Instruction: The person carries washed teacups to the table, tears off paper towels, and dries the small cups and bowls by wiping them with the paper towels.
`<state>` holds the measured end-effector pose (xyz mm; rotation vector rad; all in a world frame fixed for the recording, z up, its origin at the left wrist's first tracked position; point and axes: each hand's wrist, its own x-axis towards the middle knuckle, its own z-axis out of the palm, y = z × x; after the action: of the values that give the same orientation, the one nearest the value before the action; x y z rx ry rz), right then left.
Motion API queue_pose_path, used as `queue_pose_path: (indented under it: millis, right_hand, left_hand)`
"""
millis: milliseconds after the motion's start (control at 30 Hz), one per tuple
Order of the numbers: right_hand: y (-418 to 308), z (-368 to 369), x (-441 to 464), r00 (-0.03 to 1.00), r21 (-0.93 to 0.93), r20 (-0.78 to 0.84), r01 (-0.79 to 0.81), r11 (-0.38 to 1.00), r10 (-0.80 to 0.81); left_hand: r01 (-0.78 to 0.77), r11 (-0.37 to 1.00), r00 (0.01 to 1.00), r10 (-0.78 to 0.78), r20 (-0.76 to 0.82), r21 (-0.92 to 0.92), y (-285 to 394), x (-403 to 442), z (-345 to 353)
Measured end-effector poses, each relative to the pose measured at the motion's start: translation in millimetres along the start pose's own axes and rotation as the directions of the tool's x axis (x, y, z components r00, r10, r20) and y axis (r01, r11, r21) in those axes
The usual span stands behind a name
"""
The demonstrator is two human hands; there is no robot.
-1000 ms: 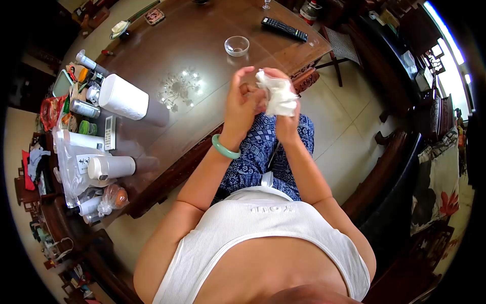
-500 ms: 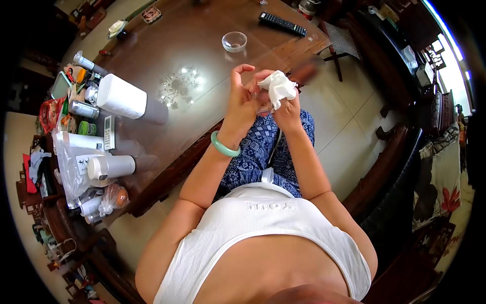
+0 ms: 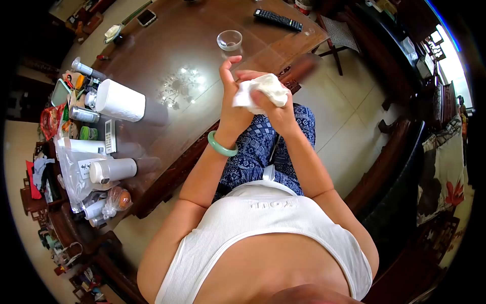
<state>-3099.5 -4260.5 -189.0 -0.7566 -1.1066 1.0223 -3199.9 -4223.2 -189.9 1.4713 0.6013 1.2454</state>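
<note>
My right hand (image 3: 281,115) grips a crumpled white tissue (image 3: 272,89) in front of me, above my lap and near the table edge. My left hand (image 3: 234,110), with a green bangle (image 3: 221,144) at its wrist, is pressed against the tissue from the left. Its index finger points up, and the other fingers curl round a small clear glass cup, which the tissue and my right hand now hide. Beyond my hands, a clear glass bowl (image 3: 230,40) stands on the brown table (image 3: 197,45).
A black remote (image 3: 278,20) and a phone (image 3: 147,18) lie on the far side. At the left are a white tissue pack (image 3: 120,100), a white remote (image 3: 110,136), a thermos flask (image 3: 113,171) and several bags and bottles. A folding stool (image 3: 338,38) stands beyond the table's right corner.
The tissue has shifted left and spread over the clear cup, hiding it. My right thumb now presses on the tissue. The phone's screen has changed from a pinkish picture to grey.
</note>
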Motion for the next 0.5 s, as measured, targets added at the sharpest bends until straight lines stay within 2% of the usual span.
queue_pose_path:
  millis: [33,100,133,200,300,333,367,433,500]
  right_hand:
    - [0,2,-1,0.998,0.105,-0.045,-0.032,0.994,0.037]
    - [8,-2,0,0.996,0.094,-0.078,-0.041,0.995,0.048]
    - [9,-2,2,0.992,0.087,-0.112,-0.054,0.995,0.063]
    - [5,-4,8,0.962,0.277,-0.176,-0.156,0.948,0.21]
    - [-5,-5,13,0.934,0.379,-0.169,-0.234,0.895,0.316]
    - [-7,-8,16,0.913,0.422,-0.154,-0.286,0.86,0.379]
    - [14,-31,17,0.899,0.617,-0.04,-0.32,0.719,0.435]
    - [11,-28,16,0.923,0.708,-0.064,-0.226,0.669,0.379]
    - [10,-31,12,0.95,0.745,-0.094,-0.131,0.654,0.297]
  left_hand:
    - [0.0,1.0,1.0,0.0,0.0,0.0,-1,-1,0]
    - [0.032,0.999,0.999,-0.032,-0.036,-0.012,-2,-1,1]
    - [0.1,0.993,0.994,-0.103,-0.039,-0.063,5,-2,4]
    - [0.106,0.992,0.994,-0.108,-0.027,-0.063,4,-4,5]
    - [0.087,0.995,0.996,-0.088,-0.011,-0.057,-3,-5,4]
    - [0.134,0.976,0.991,-0.137,-0.003,-0.169,0,-5,5]
    - [0.18,0.944,0.983,-0.185,0.008,-0.278,4,-5,6]
    - [0.19,0.939,0.979,-0.205,-0.021,-0.288,9,-5,6]
    - [0.229,0.897,0.972,-0.23,0.042,-0.378,9,-3,-1]
